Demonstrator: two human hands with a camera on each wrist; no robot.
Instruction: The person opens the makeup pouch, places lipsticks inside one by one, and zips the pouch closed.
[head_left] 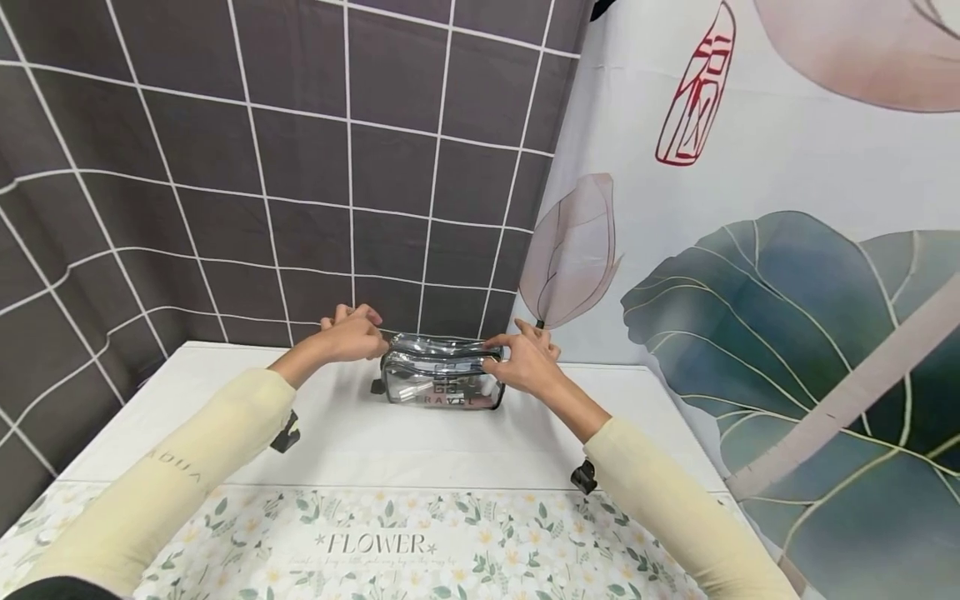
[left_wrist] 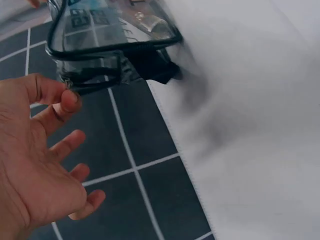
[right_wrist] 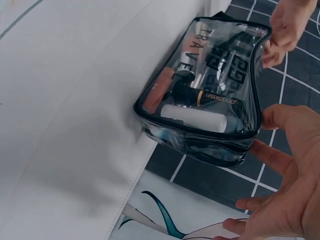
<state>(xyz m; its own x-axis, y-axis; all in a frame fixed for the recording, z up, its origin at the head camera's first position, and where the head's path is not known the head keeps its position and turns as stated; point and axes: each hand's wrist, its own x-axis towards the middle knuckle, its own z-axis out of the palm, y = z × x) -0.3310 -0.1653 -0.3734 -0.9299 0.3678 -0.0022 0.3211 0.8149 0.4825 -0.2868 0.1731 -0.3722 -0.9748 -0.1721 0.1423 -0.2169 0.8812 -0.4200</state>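
A clear toiletry pouch (head_left: 442, 390) with black piping and the word TRAVEL stands at the back of the white table. My left hand (head_left: 349, 337) is at its left end. In the left wrist view, thumb and forefinger pinch a small zipper pull (left_wrist: 68, 84) there, the other fingers loosely bent. At the opposite end, my right hand (right_wrist: 285, 175) holds the pouch's upper corner between thumb and forefinger. Through the plastic show a white tube (right_wrist: 195, 119), a black LESSXCOCO tube (right_wrist: 212, 98) and a pinkish tube (right_wrist: 159, 90).
Behind the pouch hangs a dark grid-patterned cloth (head_left: 300, 150). A white cloth with painted leaves (head_left: 795, 317) hangs on the right. The table's front carries a floral mat (head_left: 375, 575) marked FLOWER.
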